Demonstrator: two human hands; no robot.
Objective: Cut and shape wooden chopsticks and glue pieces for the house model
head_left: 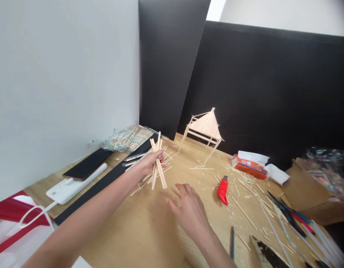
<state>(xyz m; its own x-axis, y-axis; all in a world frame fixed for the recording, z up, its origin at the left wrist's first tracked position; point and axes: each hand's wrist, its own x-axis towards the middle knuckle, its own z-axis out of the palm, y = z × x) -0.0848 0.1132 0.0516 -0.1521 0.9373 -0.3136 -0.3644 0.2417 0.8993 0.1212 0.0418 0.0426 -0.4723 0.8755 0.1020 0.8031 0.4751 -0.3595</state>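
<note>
Several light wooden sticks (pixel 160 172) stand crossed in my left hand (pixel 152 162), whose fingers close around their middle. My right hand (pixel 188 204) hovers over the table to the right of the bundle, fingers apart and holding nothing. More loose sticks (pixel 142 187) lie under and behind my left hand, along with some in clear wrappers. Beyond both hands, a small pavilion model (pixel 207 125) of sticks stands on thin legs with a sloped, slatted roof.
A red utility knife (pixel 223 190), cut stick scraps, an orange tissue pack (pixel 250 167), pliers (pixel 289 216) and a cardboard box (pixel 308 186) lie to the right. At left are a phone (pixel 88 163), a white power strip (pixel 76 184) and bagged sticks (pixel 127 138). Black panels (pixel 258 85) stand behind.
</note>
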